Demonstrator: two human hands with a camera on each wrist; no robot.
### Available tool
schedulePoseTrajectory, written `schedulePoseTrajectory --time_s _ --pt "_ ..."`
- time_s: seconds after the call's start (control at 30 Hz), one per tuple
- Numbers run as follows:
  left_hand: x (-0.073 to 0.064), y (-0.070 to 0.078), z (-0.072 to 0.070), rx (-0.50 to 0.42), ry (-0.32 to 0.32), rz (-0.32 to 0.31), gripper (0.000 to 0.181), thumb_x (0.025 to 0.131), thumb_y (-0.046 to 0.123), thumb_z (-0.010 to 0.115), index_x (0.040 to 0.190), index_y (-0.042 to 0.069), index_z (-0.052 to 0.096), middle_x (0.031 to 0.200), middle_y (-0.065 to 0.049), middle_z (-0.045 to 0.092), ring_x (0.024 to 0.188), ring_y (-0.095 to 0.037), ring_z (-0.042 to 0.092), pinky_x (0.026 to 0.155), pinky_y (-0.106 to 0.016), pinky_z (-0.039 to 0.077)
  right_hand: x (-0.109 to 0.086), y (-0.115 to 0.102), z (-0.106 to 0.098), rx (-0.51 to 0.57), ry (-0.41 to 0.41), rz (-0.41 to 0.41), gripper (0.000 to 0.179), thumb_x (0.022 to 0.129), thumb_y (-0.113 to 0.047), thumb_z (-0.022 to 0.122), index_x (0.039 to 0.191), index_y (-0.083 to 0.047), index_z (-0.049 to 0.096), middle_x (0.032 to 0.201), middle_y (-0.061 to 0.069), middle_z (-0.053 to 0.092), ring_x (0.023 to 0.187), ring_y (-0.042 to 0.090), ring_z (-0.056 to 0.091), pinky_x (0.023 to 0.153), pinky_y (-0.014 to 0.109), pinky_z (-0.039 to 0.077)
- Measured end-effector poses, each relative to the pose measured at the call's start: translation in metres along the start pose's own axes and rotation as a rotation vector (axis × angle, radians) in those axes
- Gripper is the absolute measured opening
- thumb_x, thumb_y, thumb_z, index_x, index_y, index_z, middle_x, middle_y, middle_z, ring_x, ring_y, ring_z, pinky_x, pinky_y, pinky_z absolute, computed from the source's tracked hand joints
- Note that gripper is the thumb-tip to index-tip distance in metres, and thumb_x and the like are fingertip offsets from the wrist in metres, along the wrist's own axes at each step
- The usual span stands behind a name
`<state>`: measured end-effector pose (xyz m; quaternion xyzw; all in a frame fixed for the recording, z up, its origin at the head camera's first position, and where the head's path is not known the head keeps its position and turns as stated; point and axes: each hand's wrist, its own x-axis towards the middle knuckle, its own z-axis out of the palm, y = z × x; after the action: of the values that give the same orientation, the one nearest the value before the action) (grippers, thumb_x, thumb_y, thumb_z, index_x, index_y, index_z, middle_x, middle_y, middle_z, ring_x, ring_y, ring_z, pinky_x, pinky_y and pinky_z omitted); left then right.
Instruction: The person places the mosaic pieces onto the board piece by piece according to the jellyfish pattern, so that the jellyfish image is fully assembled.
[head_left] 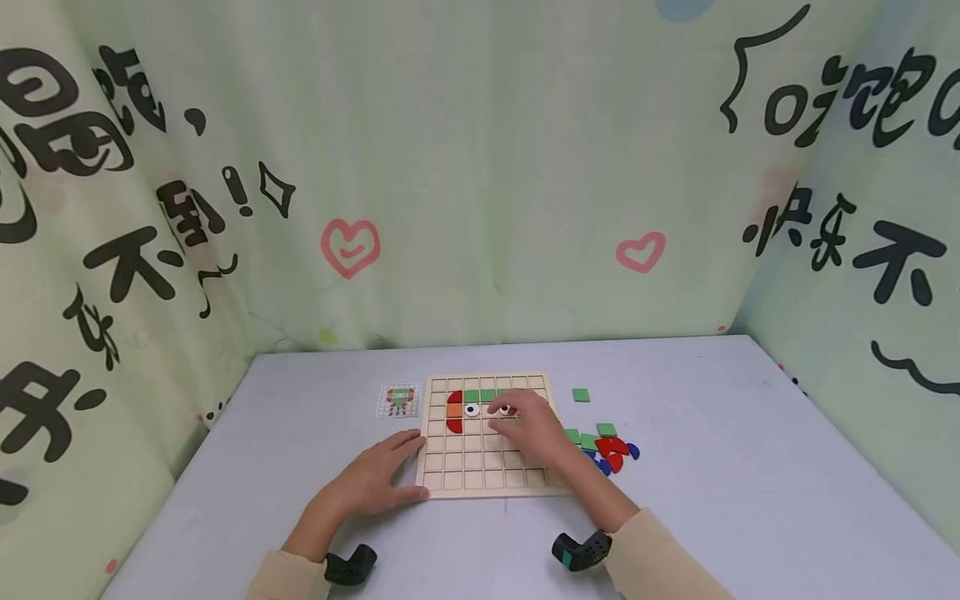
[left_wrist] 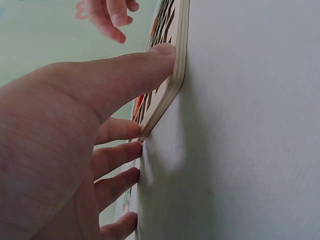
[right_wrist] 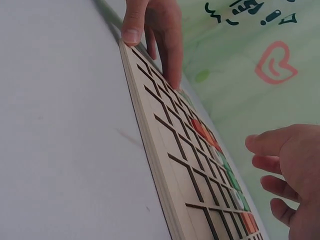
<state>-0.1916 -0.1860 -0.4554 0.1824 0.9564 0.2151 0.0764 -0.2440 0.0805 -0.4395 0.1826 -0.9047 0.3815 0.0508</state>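
A wooden grid board (head_left: pixel 453 480) lies on the table. My left hand (head_left: pixel 375 475) rests at its near left corner. The left wrist view shows the thumb (left_wrist: pixel 145 62) on the rim and the other fingertips along the side. My right hand (head_left: pixel 534 429) is over the board's upper right part, its fingers apart and slightly bent, and no piece shows between them in the right wrist view. Set in the grid are red rounded pieces (head_left: pixel 454 426), an orange square (head_left: pixel 454 411), green squares (head_left: pixel 480 395) and white eye pieces (head_left: pixel 472 410). The right hand partly hides this row.
A small pattern card (head_left: pixel 399 401) lies left of the board. One green square (head_left: pixel 581 395) lies alone on the right. Nearer, a loose group holds green squares (head_left: pixel 606 430), red pieces (head_left: pixel 615 461) and blue pieces (head_left: pixel 633 451). A curtain (head_left: pixel 487 208) hangs behind the table.
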Motion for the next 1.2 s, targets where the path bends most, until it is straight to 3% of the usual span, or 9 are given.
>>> schedulePoseTrajectory --time_s 0.27,0.57,1.0,1.2 --pt "0.0 0.0 0.001 -0.006 0.002 0.0 0.079 0.081 0.047 0.074 0.145 0.011 0.045 0.154 -0.007 0.038 0.141 -0.032 0.038 0.112 -0.052 0.037 -0.01 0.017 -0.022 -0.024 0.069 0.021 0.015 0.085 -0.017 0.074 0.1 -0.015 0.073 0.107 0.0 0.069 0.092 0.021 0.056 0.073 0.029 0.049" --pt "-0.003 0.001 -0.003 -0.013 0.013 0.002 0.078 0.081 0.044 0.074 0.145 0.01 0.044 0.154 -0.007 0.038 0.141 -0.033 0.038 0.112 -0.053 0.036 -0.016 0.031 -0.036 -0.04 0.088 0.068 0.018 0.085 -0.018 0.074 0.102 -0.013 0.073 0.109 0.002 0.069 0.093 0.021 0.056 0.07 0.025 0.047" --pt "-0.001 0.0 -0.004 -0.007 0.015 0.004 0.078 0.081 0.045 0.074 0.145 0.011 0.044 0.154 -0.006 0.038 0.141 -0.031 0.037 0.113 -0.051 0.035 -0.032 0.064 -0.053 -0.116 0.084 0.123 0.015 0.085 -0.017 0.073 0.1 -0.015 0.072 0.103 0.004 0.07 0.091 0.021 0.056 0.071 0.028 0.044" --pt "0.0 0.002 -0.003 -0.026 -0.006 -0.017 0.078 0.081 0.045 0.074 0.145 0.012 0.044 0.154 -0.005 0.038 0.142 -0.031 0.036 0.114 -0.052 0.034 -0.035 0.074 -0.06 -0.131 0.019 0.152 0.017 0.083 -0.016 0.075 0.1 -0.016 0.072 0.104 0.004 0.069 0.093 0.02 0.055 0.072 0.029 0.047"
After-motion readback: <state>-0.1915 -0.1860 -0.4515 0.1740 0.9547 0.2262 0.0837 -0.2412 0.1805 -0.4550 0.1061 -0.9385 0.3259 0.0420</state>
